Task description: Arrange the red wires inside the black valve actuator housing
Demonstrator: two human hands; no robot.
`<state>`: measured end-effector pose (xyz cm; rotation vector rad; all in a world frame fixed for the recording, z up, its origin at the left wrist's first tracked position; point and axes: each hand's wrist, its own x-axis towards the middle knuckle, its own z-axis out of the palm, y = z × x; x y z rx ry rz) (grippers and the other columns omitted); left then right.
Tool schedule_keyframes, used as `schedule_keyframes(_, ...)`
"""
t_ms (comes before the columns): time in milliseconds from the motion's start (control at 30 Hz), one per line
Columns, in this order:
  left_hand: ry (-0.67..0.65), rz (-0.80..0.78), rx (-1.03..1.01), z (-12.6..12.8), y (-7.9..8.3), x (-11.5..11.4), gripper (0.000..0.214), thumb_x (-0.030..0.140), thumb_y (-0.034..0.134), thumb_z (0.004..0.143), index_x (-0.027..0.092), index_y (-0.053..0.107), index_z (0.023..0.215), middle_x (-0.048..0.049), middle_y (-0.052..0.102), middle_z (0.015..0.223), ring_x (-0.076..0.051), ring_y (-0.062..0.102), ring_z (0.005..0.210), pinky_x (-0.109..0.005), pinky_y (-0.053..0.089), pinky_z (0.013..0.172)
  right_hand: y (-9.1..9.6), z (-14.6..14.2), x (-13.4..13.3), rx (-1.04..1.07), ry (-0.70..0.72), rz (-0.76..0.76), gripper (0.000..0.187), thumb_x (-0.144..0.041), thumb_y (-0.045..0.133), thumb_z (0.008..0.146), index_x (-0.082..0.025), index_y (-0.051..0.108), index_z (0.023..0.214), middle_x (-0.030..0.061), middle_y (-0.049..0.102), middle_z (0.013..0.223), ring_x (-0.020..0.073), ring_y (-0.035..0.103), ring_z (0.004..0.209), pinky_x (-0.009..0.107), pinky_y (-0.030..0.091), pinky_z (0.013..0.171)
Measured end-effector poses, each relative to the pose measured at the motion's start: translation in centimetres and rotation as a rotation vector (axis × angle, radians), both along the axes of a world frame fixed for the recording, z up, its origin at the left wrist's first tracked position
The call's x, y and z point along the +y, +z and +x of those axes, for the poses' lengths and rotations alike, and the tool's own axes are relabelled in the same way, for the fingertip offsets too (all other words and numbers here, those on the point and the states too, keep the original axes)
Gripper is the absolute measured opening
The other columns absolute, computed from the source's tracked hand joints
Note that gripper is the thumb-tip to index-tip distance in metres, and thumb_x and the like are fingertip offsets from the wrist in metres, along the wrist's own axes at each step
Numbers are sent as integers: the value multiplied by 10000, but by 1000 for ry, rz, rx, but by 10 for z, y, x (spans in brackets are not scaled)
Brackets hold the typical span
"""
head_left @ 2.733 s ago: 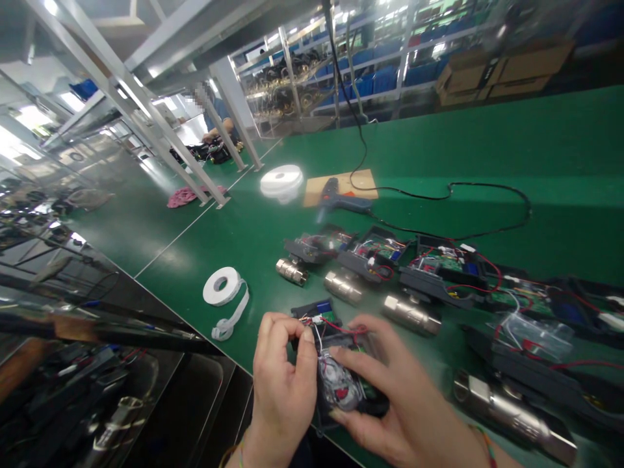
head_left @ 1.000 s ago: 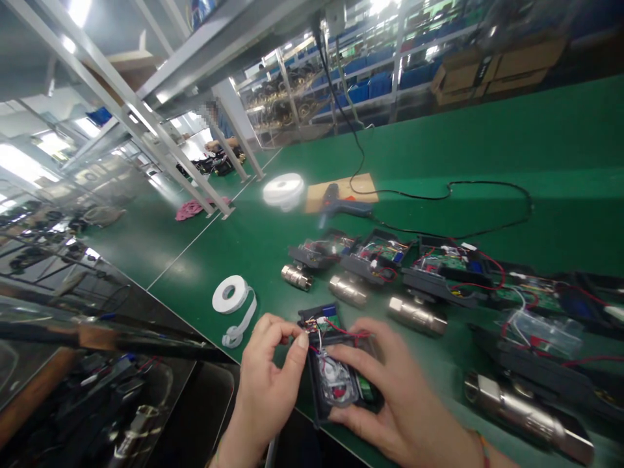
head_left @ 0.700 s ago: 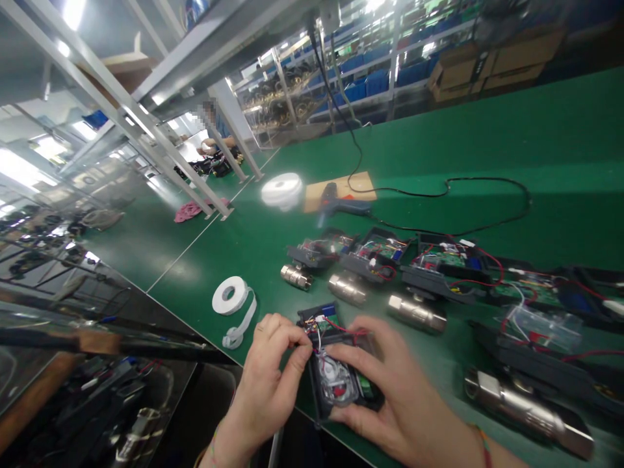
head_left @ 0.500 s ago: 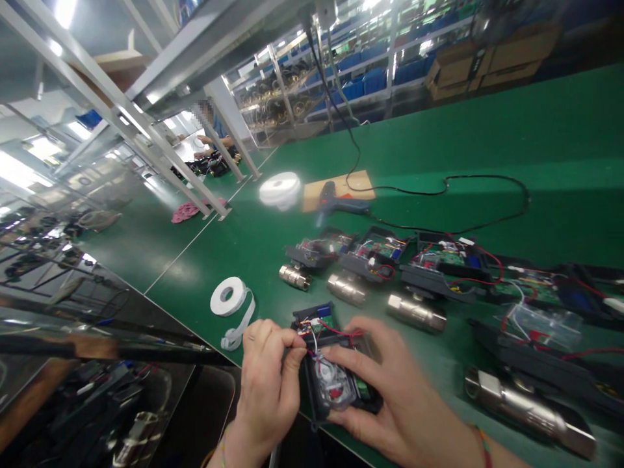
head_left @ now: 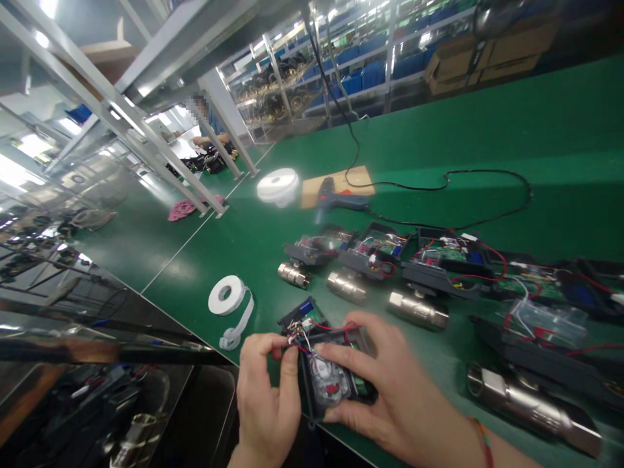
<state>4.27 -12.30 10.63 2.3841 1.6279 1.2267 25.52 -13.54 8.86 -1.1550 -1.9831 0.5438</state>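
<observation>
Black open housing (head_left: 336, 380) at the near edge of green table (head_left: 487, 130), cradled from the right by right hand (head_left: 390, 396), fingers curled around its side, forefinger laid across the clear inner part. Left hand (head_left: 268, 396) just left of it, thumb and forefinger pinched shut on red and white wires (head_left: 298, 338) at the housing's top corner. Row of opened valve units (head_left: 385, 266) close behind; tape roll (head_left: 225, 296) to the left near the table edge; glue gun (head_left: 336, 198) farther back, bare green surface beyond.

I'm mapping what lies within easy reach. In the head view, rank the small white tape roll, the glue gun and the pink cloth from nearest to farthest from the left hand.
1. Small white tape roll, just beyond the left hand, near the bench edge.
2. Glue gun, far ahead on the brown board.
3. Pink cloth, far left past the frame post.
</observation>
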Motion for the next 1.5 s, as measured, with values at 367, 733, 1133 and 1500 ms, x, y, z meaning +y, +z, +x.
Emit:
schedule_keyframes(367, 118, -815, -707, 16, -29, -32, 538, 633, 640, 914, 177, 671, 1196, -105, 736, 1124, -275, 680, 1051, -366, 552, 923, 3, -4, 1, 92, 21, -11, 584, -207, 789, 769, -326, 561, 1294, 124, 387, 1401, 415, 464, 1317, 680, 515, 975)
schedule_keyframes(733, 341, -958, -1181, 23, -37, -41, 602, 569, 842, 762, 209, 689, 1221, -99, 682, 1343, -311, 569, 1331, -366, 530, 1041, 7, -6, -6, 181, 88, -354, 580, -263, 779, 797, -281, 594, 1347, 115, 159, 1648, 402, 277, 1521, 639, 352, 1191)
schedule_keyframes(1133, 323, -953, -1220, 36, -22, -32, 503, 504, 779, 814, 185, 648, 1180, -88, 737, 1184, -265, 666, 1135, -305, 576, 859, 11, -5, -1, 410, 164, -554, 547, -207, 794, 803, -279, 630, 1319, 113, 384, 1486, 318, 456, 1421, 512, 410, 1178)
schedule_keyframes(1500, -75, -1079, -1167, 23, -2, -2, 332, 425, 801, 738, 121, 783, 871, -53, 739, 788, -179, 613, 757, -254, 464, 722, 4, 1, 14, 314, 197, -557, 476, -338, 742, 862, -347, 623, 1323, 49, 530, 1309, 297, 529, 1272, 496, 423, 1092)
